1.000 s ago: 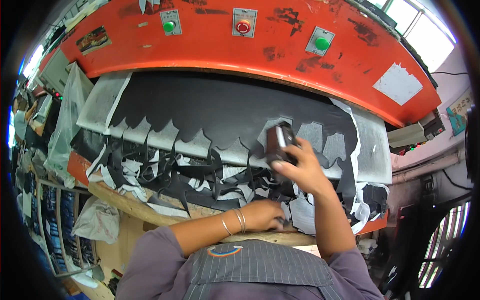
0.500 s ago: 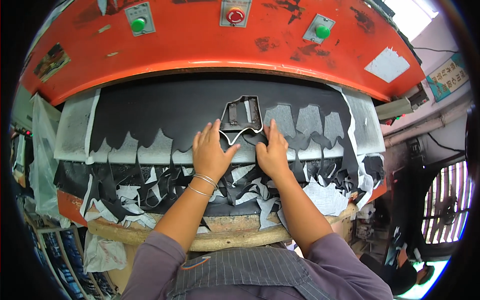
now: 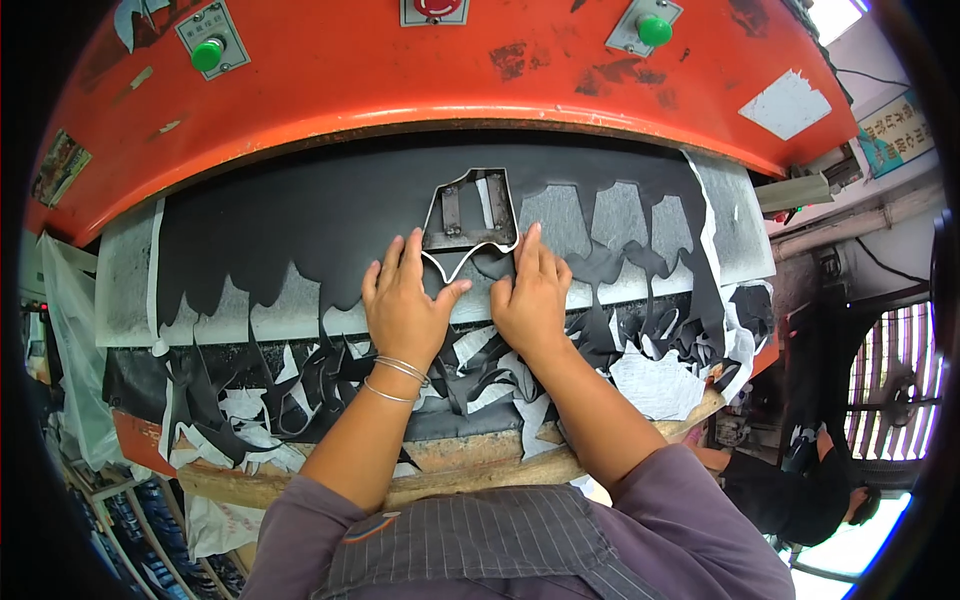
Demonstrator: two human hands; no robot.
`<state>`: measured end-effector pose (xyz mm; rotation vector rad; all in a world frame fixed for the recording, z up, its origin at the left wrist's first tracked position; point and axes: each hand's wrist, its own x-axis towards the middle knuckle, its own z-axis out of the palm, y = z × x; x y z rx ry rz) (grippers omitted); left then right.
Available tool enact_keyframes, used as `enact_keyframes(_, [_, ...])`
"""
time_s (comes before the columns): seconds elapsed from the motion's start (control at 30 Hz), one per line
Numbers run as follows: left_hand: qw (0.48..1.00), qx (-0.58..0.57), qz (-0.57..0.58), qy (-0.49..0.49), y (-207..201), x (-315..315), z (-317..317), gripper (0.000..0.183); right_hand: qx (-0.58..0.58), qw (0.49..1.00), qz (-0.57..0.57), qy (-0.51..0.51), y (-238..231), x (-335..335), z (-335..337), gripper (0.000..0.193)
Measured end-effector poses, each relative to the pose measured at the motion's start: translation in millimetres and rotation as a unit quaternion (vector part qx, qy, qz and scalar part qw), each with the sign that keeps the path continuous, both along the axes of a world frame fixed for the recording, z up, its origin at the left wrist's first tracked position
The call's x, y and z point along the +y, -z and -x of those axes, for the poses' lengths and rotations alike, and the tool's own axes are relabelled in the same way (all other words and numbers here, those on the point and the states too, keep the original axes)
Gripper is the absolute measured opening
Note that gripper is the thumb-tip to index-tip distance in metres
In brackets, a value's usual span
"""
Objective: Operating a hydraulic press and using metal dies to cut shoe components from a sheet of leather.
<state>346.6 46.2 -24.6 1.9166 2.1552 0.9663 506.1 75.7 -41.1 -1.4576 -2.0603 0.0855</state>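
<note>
A metal cutting die, with a pointed, wavy near edge and dark crossbars, stands on a black sheet of leather-like material. My left hand is at its left near corner, fingertips against the outer wall and thumb below the near edge. On the other side, my right hand has its forefinger along the right near corner and its thumb close below the edge. The two hands hold the die between them. Just right of it, several shaped holes in the sheet show the pale grey cutting board.
An orange press head spans the far side, with green push buttons and a red one. Black and white offcuts hang along the near edge above a worn wooden rail. A person in black is at lower right.
The view has shifted slightly. Both hands remain at the die, which stays beside the nearest hole with little visible movement. The person at lower right shows more fully, with an arm reaching out.
</note>
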Motion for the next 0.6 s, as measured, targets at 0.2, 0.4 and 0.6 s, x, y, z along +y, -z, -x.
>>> enact_keyframes(0.2, [1.0, 0.004, 0.004, -0.003, -2, -7, 4, 0.089, 0.012, 1.0, 0.025, 0.003, -5, -7, 1, 0.076])
enact_keyframes(0.4, [0.964, -0.244, -0.102, 0.0, -56, -18, 55, 0.062, 0.359, 0.932, -0.056, 0.012, -97, 6, -38, 0.064])
enact_keyframes(0.6, [0.877, -0.037, -0.473, -0.075, -156, -47, 126, 0.017, 0.362, 0.841, -0.402, 0.009, -218, 22, -67, 0.06])
